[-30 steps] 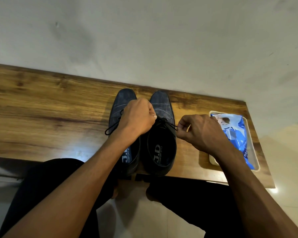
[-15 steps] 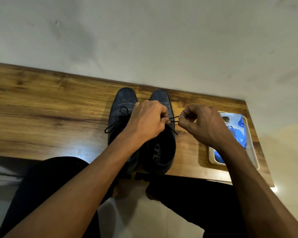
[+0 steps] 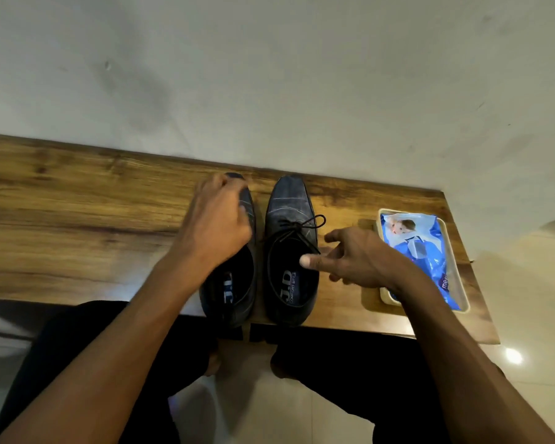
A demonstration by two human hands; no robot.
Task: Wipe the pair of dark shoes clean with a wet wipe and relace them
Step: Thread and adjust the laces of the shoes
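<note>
Laces released: your right hand [image 3: 359, 261], fingers now spread, hovers at the dark leather right shoe's [image 3: 290, 251] three o'clock; your left hand [image 3: 218, 222] has moved onto the left shoe [image 3: 234, 290], its fingers hidden, on the wooden bench [image 3: 77, 219] against a grey wall [image 3: 269, 75].

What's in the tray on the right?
A blue wet wipe pack lies inside the tray and fills most of it. The right hand and forearm cover its near left corner, so nothing under there shows.

A wooden table [image 3: 77, 219] set against the wall carries two dark shoes: the left shoe [image 3: 237, 283] under the left-hand fingers [image 3: 218, 190], the right shoe [image 3: 289, 200] just beside the right-hand fingers [image 3: 337, 237]. Beyond those, a tray [image 3: 385, 296] holds a blue wipes pack [image 3: 430, 251].
</note>
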